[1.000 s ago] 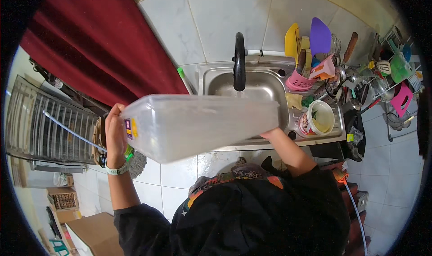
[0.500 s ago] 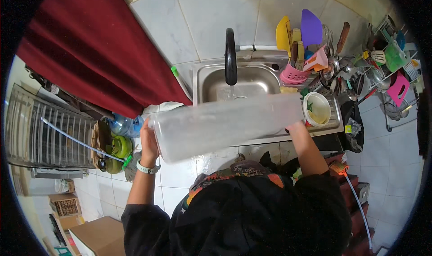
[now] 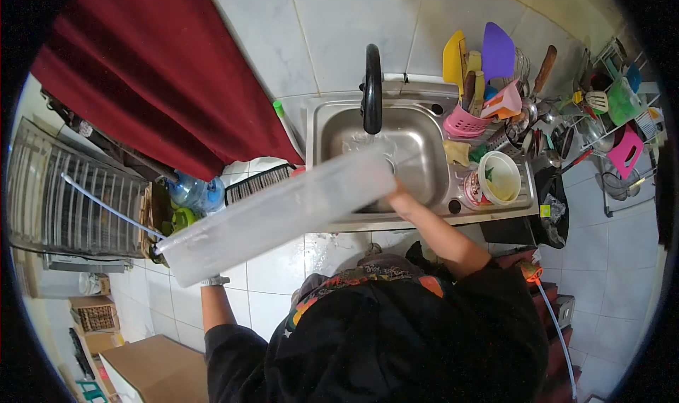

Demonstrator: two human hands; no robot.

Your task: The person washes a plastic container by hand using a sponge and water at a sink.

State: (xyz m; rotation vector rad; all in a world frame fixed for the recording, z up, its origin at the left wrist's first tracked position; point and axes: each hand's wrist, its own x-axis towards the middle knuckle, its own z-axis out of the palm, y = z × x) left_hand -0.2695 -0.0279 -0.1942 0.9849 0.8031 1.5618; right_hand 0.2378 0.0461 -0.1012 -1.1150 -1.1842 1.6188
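Note:
Between my two hands a long translucent plastic container [image 3: 276,215] hangs in the air, slanting from low at the left to high at the right. Its right end reaches over the front of the steel sink [image 3: 422,141]. My right hand [image 3: 399,196] grips that right end, its fingers partly behind the plastic. At the lower left end the container covers my left hand; only the wrist with a pale watch [image 3: 214,280] shows under it. A black faucet [image 3: 372,91] arches over the basin, where clear water or wet plastic glints.
On the drainboard stand a white tub [image 3: 500,175] and a pink basket [image 3: 467,122] of utensils. Crowded racks of kitchenware [image 3: 601,113] fill the right. At left are a red curtain [image 3: 155,77], a dish rack [image 3: 78,198], a water bottle [image 3: 192,193] and a cardboard box [image 3: 157,367].
The container has swung left and down at its left end, moving away from the drainboard. My right hand has come left with it, and my left hand has gone out of sight beneath it.

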